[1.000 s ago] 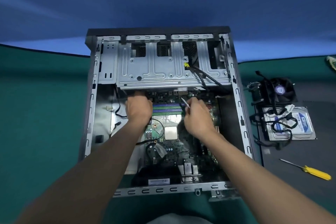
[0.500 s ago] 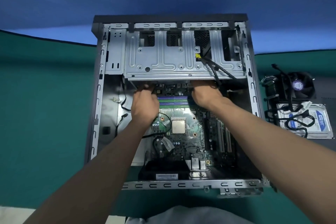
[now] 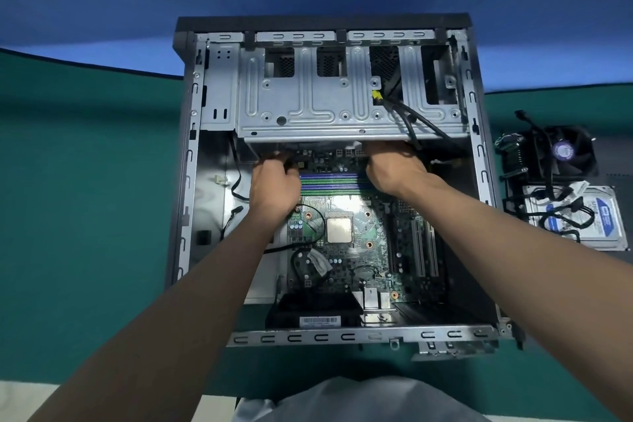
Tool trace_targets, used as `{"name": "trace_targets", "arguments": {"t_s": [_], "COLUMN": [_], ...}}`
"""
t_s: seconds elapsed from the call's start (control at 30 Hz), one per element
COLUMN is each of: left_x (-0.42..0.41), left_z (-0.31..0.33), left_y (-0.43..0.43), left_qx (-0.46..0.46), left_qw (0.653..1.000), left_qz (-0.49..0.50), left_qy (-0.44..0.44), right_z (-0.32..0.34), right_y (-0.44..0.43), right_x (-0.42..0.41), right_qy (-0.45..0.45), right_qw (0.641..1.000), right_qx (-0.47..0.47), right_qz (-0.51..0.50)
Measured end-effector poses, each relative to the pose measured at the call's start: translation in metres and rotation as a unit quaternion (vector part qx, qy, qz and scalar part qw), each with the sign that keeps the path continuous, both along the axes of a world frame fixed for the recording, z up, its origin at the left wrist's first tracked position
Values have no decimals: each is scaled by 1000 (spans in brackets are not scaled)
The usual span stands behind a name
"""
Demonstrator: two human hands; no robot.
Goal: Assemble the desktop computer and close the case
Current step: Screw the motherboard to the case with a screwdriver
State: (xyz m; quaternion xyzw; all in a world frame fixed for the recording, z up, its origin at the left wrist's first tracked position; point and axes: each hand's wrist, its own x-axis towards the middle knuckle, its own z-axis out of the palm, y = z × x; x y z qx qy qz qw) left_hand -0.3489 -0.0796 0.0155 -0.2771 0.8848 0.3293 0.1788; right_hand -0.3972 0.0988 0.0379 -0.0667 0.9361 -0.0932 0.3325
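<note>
Left hand [image 3: 274,183]: fingers curled at the 11 o'clock corner of the board [image 3: 363,264], hold unclear. Right hand [image 3: 394,171]: fingertips hidden under the cage [image 3: 308,106], grip cannot be told. Case [image 3: 191,181]: open, mid-surface [image 3: 85,181]. Fan [image 3: 565,151] and drive [image 3: 609,223]: at its 3 o'clock.

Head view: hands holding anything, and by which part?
Cannot tell: left hand and right hand are tucked under the drive cage at the motherboard's far edge, fingertips hidden.

The drive cage [image 3: 308,106] is covering the fingertips of the right hand [image 3: 394,171], hiding whatever they are touching. The left hand [image 3: 274,185] is curling its fingers into shadow, and cables [image 3: 555,216] are masking part of the hard drive [image 3: 606,226].
</note>
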Motion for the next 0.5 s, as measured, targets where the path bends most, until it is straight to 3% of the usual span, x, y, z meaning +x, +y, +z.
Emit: {"name": "trace_targets", "arguments": {"t_s": [0.23, 0.5], "left_x": [0, 3], "left_z": [-1, 1], "left_y": [-4, 0], "left_qx": [28, -6], "left_qw": [999, 999], "left_qz": [18, -45], "left_qy": [3, -23], "right_z": [-6, -9], "right_y": [2, 5], "right_x": [0, 1], "right_qy": [21, 59], "right_qw": [1000, 998], "right_qx": [-12, 3], "right_qz": [4, -12]}}
